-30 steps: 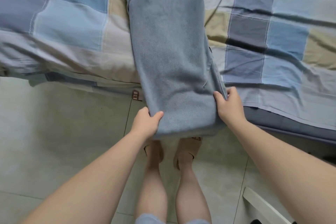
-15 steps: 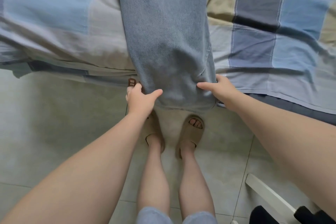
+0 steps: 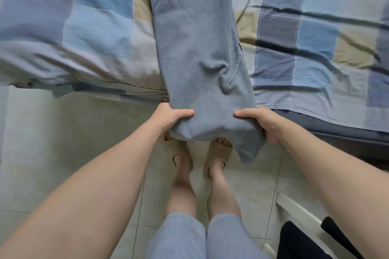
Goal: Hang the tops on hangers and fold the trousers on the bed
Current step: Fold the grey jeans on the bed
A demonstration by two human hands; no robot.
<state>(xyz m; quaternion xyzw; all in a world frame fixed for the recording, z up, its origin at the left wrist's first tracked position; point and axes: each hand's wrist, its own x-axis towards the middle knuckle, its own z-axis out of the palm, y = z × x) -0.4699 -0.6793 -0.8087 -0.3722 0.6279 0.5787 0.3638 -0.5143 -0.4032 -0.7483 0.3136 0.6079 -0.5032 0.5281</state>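
The blue-grey trousers (image 3: 195, 48) lay lengthwise on the bed, running from the far edge of the view towards the person. Their near end hung past the near edge of the mattress. The bed's checked cover (image 3: 305, 38), in blue, grey and beige squares, spread out to the left and right of them.

The left hand (image 3: 168, 118) gripped the left side of that overhanging end. Its thumb lay flat on top of the cloth, pointing right, and its fingers were tucked under the fabric out of sight, so whether they were spread or together could not be told. The right hand (image 3: 261, 122) gripped the right side in the same way, with the thumb on top pointing left and the fingers curled beneath the cloth. A loose corner of fabric drooped below the right hand.

Between the two hands the cloth sagged in a shallow fold, and wrinkles gathered just beyond the right thumb.

Under the held end the person's feet, in beige sandals (image 3: 219, 153), stood on the pale tiled floor (image 3: 63, 143) close to the bed. A white frame (image 3: 294, 206) with dark cloth (image 3: 299, 242) on it stood at the near right.
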